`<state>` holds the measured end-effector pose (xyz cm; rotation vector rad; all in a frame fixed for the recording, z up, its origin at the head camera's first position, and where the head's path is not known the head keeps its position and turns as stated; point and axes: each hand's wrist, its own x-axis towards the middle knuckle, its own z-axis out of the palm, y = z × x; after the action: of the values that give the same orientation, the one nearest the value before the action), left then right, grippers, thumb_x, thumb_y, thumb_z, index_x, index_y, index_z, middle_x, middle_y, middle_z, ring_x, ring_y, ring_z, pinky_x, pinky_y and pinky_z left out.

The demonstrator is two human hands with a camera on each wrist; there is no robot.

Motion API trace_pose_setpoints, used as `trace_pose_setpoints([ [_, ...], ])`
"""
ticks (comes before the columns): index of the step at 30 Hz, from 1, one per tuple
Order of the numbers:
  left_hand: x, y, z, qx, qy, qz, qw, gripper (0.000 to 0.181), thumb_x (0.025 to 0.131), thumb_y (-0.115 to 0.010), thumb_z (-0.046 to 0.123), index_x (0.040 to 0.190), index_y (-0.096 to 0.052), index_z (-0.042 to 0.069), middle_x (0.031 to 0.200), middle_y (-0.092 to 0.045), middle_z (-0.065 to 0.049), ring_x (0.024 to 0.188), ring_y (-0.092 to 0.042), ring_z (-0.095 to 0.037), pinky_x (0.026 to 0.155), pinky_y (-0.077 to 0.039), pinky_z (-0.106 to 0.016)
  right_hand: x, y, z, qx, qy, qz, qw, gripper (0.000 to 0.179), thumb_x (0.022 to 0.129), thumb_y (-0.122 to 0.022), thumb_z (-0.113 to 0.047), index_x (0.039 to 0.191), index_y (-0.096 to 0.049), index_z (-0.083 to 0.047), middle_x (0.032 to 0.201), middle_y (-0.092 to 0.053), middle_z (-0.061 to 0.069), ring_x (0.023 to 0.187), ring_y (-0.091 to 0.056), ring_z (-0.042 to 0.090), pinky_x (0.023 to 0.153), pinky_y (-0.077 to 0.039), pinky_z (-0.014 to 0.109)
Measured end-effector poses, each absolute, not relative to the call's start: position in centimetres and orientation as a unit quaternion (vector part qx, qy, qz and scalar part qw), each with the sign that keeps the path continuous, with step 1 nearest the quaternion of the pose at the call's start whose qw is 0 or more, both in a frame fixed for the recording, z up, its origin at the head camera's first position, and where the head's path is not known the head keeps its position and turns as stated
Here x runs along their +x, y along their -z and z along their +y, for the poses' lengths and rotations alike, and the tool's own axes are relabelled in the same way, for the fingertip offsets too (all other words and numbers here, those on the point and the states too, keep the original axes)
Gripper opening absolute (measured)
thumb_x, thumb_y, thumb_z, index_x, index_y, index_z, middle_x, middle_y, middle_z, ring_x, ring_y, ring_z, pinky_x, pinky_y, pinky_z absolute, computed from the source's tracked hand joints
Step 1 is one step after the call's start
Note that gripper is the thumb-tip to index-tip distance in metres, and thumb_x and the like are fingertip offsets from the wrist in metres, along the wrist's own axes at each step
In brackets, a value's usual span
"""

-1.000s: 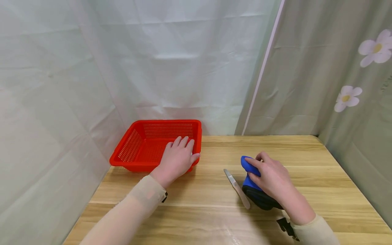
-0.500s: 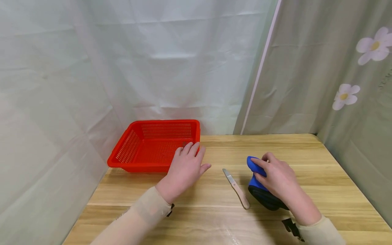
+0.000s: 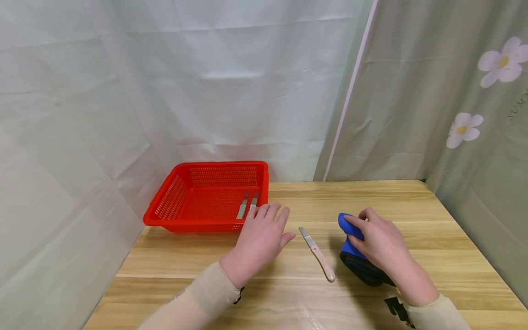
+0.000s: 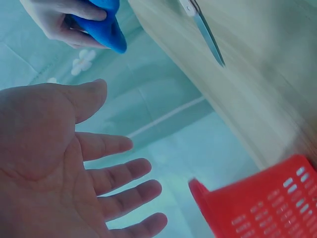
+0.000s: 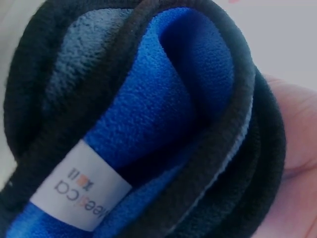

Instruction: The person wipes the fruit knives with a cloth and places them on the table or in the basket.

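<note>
My left hand (image 3: 261,238) is held with its fingers spread, just in front of the right end of a red plastic basket (image 3: 189,225). In the left wrist view its palm faces the camera and holds nothing. My right hand (image 3: 381,240) grips a folded blue cloth (image 3: 352,225) with black edging, its thumb and fingers pinching the top fold. The right wrist view is filled by this cloth, with a white label (image 5: 80,186) on it. Between the hands a knife (image 3: 317,254) with a pale pink handle lies on the wooden table, blade pointing away.
Inside the basket at its right end lie two knives (image 3: 242,205), their lower parts partly hidden by the basket wall and my left hand. A white curtain (image 3: 231,91) hangs behind the table (image 3: 280,302), and a beige flowered one (image 3: 412,114) borders the right.
My left hand has drawn back from over the basket toward the right, baring the two knives in it. The right hand has shifted slightly right with the cloth.
</note>
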<state>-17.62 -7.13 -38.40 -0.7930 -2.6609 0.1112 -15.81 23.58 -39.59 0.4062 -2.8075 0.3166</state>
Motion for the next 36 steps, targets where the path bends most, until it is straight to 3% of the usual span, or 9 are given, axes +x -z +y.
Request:
trace_pose_setpoints([
  [5, -17.0, 38.6, -6.2, -0.285, -0.044, -0.942, 0.169, 0.065, 0.105, -0.071, 0.057, 0.154, -0.062, 0.014, 0.145, -0.064, -0.01, 0.132, -0.062, -0.031, 0.106, -0.051, -0.051, -15.7, 39.8, 24.0, 0.137, -0.108, -0.974, 0.142, 0.05, 0.091, -0.092, -0.02, 0.138, -0.078, -0.011, 0.113, -0.064, 0.015, 0.077, -0.061, 0.026, 0.07, -0.053, 0.053],
  [13, -16.2, 39.9, -4.2, -0.307, -0.064, -0.939, 0.145, 0.061, 0.107, -0.067, 0.059, 0.15, -0.067, 0.016, 0.125, -0.066, -0.007, 0.113, -0.064, -0.026, 0.095, -0.054, -0.045, -15.5, 39.9, 24.5, 0.127, -0.109, -0.976, 0.138, 0.05, 0.091, -0.092, -0.021, 0.138, -0.077, -0.01, 0.113, -0.063, 0.016, 0.076, -0.062, 0.026, 0.071, -0.054, 0.055],
  [19, -15.5, 40.9, -2.8, -0.33, -0.071, -0.932, 0.133, 0.057, 0.107, -0.065, 0.061, 0.144, -0.066, 0.018, 0.121, -0.066, -0.004, 0.108, -0.064, -0.024, 0.09, -0.053, -0.04, -15.3, 40.2, 24.9, 0.121, -0.11, -0.977, 0.135, 0.051, 0.091, -0.092, -0.02, 0.139, -0.077, -0.01, 0.111, -0.063, 0.014, 0.075, -0.061, 0.025, 0.07, -0.053, 0.054],
  [23, -15.3, 41.3, -2.1, -0.335, -0.07, -0.931, 0.125, 0.059, 0.106, -0.065, 0.063, 0.145, -0.065, 0.019, 0.13, -0.066, -0.002, 0.113, -0.065, -0.023, 0.091, -0.053, -0.039, -15.2, 40.3, 25.3, 0.117, -0.11, -0.978, 0.134, 0.051, 0.09, -0.092, -0.02, 0.138, -0.077, -0.01, 0.11, -0.063, 0.014, 0.074, -0.061, 0.025, 0.069, -0.053, 0.052],
  [30, -15.2, 42.3, -1.0, -0.349, -0.057, -0.93, 0.101, 0.063, 0.109, -0.058, 0.065, 0.153, -0.063, 0.021, 0.158, -0.059, -0.007, 0.138, -0.06, -0.029, 0.109, -0.052, -0.047, -15.1, 40.4, 26.0, 0.107, -0.112, -0.98, 0.127, 0.051, 0.091, -0.092, -0.02, 0.138, -0.077, -0.009, 0.112, -0.064, 0.017, 0.076, -0.062, 0.029, 0.067, -0.053, 0.053],
  [36, -14.6, 43.0, -0.2, -0.359, -0.037, -0.931, 0.058, 0.064, 0.11, -0.055, 0.065, 0.157, -0.061, 0.022, 0.163, -0.056, -0.005, 0.143, -0.058, -0.034, 0.111, -0.05, -0.052, -14.8, 40.7, 26.5, 0.102, -0.113, -0.981, 0.122, 0.051, 0.091, -0.091, -0.02, 0.138, -0.077, -0.009, 0.114, -0.064, 0.018, 0.077, -0.063, 0.03, 0.066, -0.053, 0.053],
])
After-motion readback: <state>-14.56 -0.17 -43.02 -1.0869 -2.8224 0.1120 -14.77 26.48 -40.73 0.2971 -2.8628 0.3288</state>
